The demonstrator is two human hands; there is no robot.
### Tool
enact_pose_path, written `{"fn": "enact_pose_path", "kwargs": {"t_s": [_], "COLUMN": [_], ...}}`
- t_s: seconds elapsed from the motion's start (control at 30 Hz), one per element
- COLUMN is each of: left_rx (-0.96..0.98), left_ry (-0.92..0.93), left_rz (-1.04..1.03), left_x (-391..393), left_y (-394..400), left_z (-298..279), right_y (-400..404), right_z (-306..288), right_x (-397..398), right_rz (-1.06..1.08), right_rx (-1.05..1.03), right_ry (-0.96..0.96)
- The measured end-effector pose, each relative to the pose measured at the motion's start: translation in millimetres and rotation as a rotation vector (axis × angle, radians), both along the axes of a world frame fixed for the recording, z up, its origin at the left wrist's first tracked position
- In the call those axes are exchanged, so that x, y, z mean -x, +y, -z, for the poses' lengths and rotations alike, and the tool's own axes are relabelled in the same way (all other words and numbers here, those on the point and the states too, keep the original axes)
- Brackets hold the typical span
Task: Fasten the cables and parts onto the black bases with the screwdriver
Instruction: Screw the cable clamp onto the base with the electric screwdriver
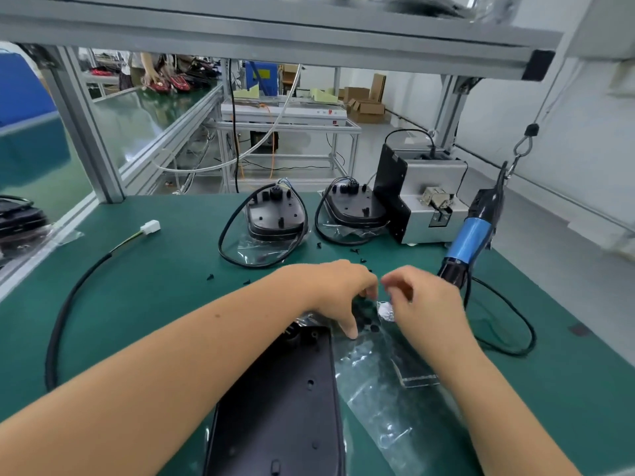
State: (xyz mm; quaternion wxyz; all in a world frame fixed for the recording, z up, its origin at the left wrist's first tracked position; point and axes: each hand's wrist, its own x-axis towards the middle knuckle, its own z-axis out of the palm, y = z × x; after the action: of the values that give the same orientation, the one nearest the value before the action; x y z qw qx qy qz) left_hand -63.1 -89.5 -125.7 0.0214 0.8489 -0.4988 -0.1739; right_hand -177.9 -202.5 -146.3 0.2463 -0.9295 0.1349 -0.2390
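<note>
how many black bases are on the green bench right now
3: one black base near, under the hands; two at the back, the left one and the right one beside the grey machine. More may be out of view.

Aluminium-framed workbench (103, 139), white walls (584, 108), cardboard boxes (366, 106)

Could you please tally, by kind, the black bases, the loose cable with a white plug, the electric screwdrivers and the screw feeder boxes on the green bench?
Black plastic bases: 3
Loose black cable with white plug: 1
Blue-and-black electric screwdriver: 1
Grey metal screw feeder box: 1
Total: 6
</note>
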Motion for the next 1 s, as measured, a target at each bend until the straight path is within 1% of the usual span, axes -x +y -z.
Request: {"fn": "enact_pose_path", "kwargs": {"t_s": [0.07,0.17,0.23,0.33,0.37,0.47,0.5,0.57,0.67,0.73,0.9,1.0], "left_rx": [-0.024,-0.061,-0.051,0.005,0.020,0.018,0.012,0.004,-0.008,-0.008,-0.007,-0.007], "left_ry": [0.026,0.074,0.084,0.085,0.070,0.053,0.048,0.057,0.118,0.152,0.153,0.142], "left_rz": [0.010,0.003,-0.008,-0.022,-0.013,0.023,0.029,0.025,-0.006,-0.028,-0.050,-0.048], "left_x": [-7.3,-16.4,-20.2,-20.7,-19.8,-15.3,-13.9,-12.7,-14.0,-15.3,-16.5,-15.6], "left_y": [-2.3,-5.1,-4.7,-0.2,1.4,5.0,4.9,3.4,2.1,2.9,2.6,-0.5], "left_z": [0.6,2.6,4.5,9.3,11.1,13.2,12.8,10.9,9.0,8.6,5.1,3.7], "right_y": [0.2,3.4,5.6,7.6,9.0,14.9,16.0,16.3,14.5,15.6,20.9,19.9], "right_z": [1.0,2.1,0.6,-0.6,-1.1,-4.1,-5.8,-10.1,-13.8,-13.1,-8.9,-11.3], "right_x": [2.3,7.1,8.4,7.7,7.5,5.7,4.8,3.2,2.9,3.4,0.4,-1.4], "right_rz": [-0.070,-0.070,-0.036,-0.004,0.005,0.034,0.037,0.023,-0.012,-0.014,0.053,0.044], "right_rx": [-0.001,0.058,0.111,0.079,0.103,0.261,0.270,0.211,0.157,0.177,0.297,0.278], "right_ry": [0.158,0.357,0.457,0.559,0.580,0.628,0.641,0.670,0.692,0.689,0.648,0.669]}}
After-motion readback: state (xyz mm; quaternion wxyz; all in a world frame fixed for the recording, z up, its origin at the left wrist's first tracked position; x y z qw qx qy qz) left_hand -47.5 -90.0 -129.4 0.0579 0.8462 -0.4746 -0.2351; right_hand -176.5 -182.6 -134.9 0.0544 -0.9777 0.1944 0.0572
